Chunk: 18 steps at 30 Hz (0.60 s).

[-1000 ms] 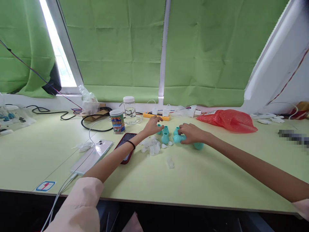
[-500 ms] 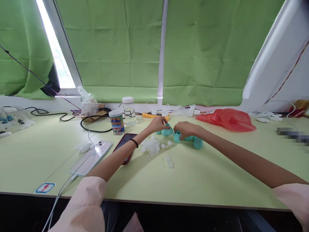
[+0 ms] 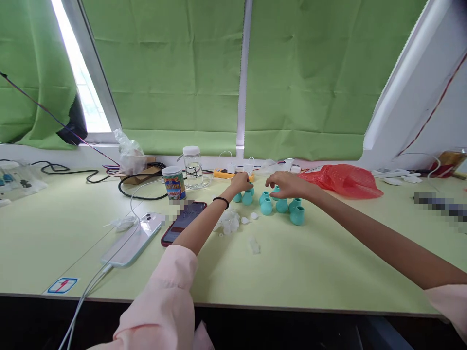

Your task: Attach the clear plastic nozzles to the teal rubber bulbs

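Several small turquoise round-bellied vases with narrow necks stand upright on the table. My left hand (image 3: 241, 182) is at the back of the left cluster, its fingers curled at the neck of a small vase (image 3: 251, 191), which it partly hides. Just in front stands another turquoise vase (image 3: 247, 198). My right hand (image 3: 286, 184) hovers above the right cluster, thumb and fingers apart, holding nothing. Below it are a partly covered vase (image 3: 276, 190) and a front vase (image 3: 266, 206). The rightmost vase (image 3: 297, 216) stands nearest the table's front edge.
Translucent white plastic pieces (image 3: 229, 221) lie in front of the vases, with a small clear piece (image 3: 254, 245) nearer me. A dark phone (image 3: 184, 223), a pale charging phone (image 3: 134, 240), a printed tub (image 3: 173, 183) and a lidded jar (image 3: 192, 167) are left. Red plastic wrap (image 3: 341, 182) lies right.
My right hand has let go of a vase and lifted, its fingers spreading. My left hand has shifted slightly back and left, leaving a vase standing in front of it.
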Tool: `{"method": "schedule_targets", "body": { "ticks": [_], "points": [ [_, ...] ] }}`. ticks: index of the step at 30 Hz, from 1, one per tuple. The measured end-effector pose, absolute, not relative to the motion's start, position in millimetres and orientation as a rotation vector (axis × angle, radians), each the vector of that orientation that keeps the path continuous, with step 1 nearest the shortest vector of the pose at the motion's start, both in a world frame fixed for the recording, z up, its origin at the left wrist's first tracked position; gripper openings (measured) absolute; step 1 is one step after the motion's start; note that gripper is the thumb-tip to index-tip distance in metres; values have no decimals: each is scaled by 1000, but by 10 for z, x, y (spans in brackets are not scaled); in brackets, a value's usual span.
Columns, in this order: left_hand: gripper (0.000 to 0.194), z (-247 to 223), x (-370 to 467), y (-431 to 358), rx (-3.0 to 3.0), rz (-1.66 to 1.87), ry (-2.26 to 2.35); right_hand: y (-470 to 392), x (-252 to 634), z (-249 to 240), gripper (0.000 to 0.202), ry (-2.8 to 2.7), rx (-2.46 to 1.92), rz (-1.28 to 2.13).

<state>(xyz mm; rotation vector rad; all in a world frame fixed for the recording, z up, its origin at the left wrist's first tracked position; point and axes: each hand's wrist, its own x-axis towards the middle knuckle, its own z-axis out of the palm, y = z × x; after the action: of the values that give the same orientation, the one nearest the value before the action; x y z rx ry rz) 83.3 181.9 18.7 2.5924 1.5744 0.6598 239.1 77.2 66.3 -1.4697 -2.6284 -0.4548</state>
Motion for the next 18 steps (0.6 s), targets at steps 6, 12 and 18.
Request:
{"method": "schedule_targets", "body": {
  "ticks": [6,12,18],
  "points": [
    [29,162,916,1784,2622,604,1541,729,2306,637,23,-2642,-1350,-431],
    [34,312,794,1609,2652,675,1484,642,2159,533,19,-2590,-1217,-435],
    [29,457,204,934,2740,667,1365,328,1894,65,23,-2628,-1032,-301]
  ]
}}
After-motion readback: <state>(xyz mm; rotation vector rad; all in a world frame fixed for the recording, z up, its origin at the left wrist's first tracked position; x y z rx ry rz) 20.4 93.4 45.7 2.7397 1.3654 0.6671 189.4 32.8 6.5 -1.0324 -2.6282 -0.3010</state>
